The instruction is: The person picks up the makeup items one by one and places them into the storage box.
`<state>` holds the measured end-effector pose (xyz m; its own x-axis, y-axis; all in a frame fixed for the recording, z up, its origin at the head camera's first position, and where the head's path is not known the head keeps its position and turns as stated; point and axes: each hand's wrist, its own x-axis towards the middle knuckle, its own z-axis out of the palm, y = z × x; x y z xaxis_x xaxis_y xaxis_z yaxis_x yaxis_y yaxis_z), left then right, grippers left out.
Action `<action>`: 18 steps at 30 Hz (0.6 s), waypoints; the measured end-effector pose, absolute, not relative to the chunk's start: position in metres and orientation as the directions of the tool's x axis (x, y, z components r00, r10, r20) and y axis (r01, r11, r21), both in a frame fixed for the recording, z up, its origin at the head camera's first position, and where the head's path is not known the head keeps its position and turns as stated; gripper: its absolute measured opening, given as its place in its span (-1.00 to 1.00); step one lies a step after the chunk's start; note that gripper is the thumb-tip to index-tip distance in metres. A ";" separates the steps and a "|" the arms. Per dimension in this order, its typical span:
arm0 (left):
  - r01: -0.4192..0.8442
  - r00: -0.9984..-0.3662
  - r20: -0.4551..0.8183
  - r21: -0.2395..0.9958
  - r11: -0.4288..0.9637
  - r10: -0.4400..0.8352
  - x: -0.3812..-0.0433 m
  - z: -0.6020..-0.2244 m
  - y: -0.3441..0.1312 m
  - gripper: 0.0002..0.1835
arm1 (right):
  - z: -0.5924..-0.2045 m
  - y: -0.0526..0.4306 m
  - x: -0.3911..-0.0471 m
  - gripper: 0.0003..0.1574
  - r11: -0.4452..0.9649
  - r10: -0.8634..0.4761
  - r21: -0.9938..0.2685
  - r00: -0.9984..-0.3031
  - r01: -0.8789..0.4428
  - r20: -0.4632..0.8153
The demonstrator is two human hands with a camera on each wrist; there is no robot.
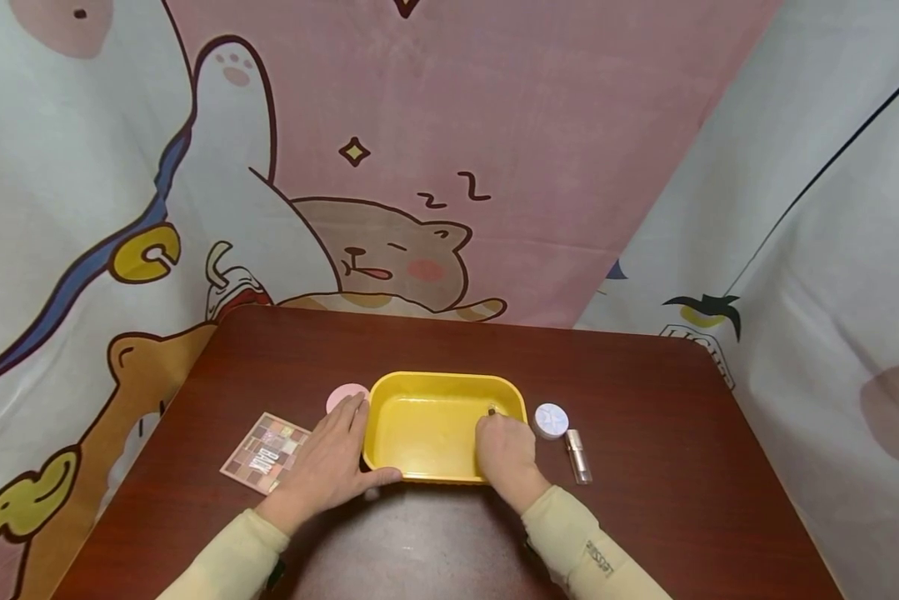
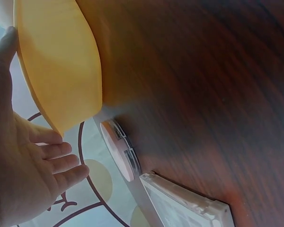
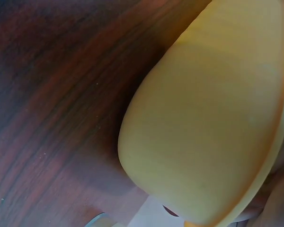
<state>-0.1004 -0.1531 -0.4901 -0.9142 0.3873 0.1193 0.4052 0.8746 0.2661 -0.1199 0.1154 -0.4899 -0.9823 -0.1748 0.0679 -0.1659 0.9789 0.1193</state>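
A yellow plastic tray (image 1: pixel 419 433) stands in the middle of a dark red-brown wooden table (image 1: pixel 629 375), and both hands are at it. The left hand (image 1: pixel 332 454) is relaxed and does not grasp: its fingers lie extended along the left end of the tray, and its thumb touches the near rim. The right hand (image 1: pixel 507 454) is over the near right corner of the tray, with its fingers curled around a small dark-tipped object (image 1: pixel 491 410). Only the end of this object shows above the fingers, so I cannot tell what it is; the right wrist view shows mostly the outer wall of the tray.

Just beside the left end of the tray lies a round pink compact (image 1: pixel 342 393). Nearer to the person is a square eyeshadow palette (image 1: pixel 265 450), with lettering across it, next to the left hand. On the right side, a round whitish compact (image 1: pixel 551 421) is near the tray, and a lipstick tube (image 1: pixel 579 457) lies just beside it. Behind the table hangs a cartoon-printed cloth (image 1: pixel 434 108).
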 end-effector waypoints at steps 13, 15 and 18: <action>0.405 -0.914 0.143 0.258 0.877 0.380 -0.099 -0.491 -0.153 0.28 | -0.491 0.115 -0.121 -0.72 0.984 -0.163 0.074 -0.985 -0.159 0.048; 0.410 -0.912 0.150 0.250 0.878 0.383 -0.098 -0.491 -0.153 0.26 | -0.491 0.115 -0.120 -0.71 0.985 -0.164 0.071 -0.985 -0.160 0.050; 0.416 -0.908 0.156 0.246 0.875 0.388 -0.096 -0.490 -0.153 0.22 | -0.490 0.114 -0.118 -0.70 0.983 -0.171 0.074 -0.983 -0.166 0.061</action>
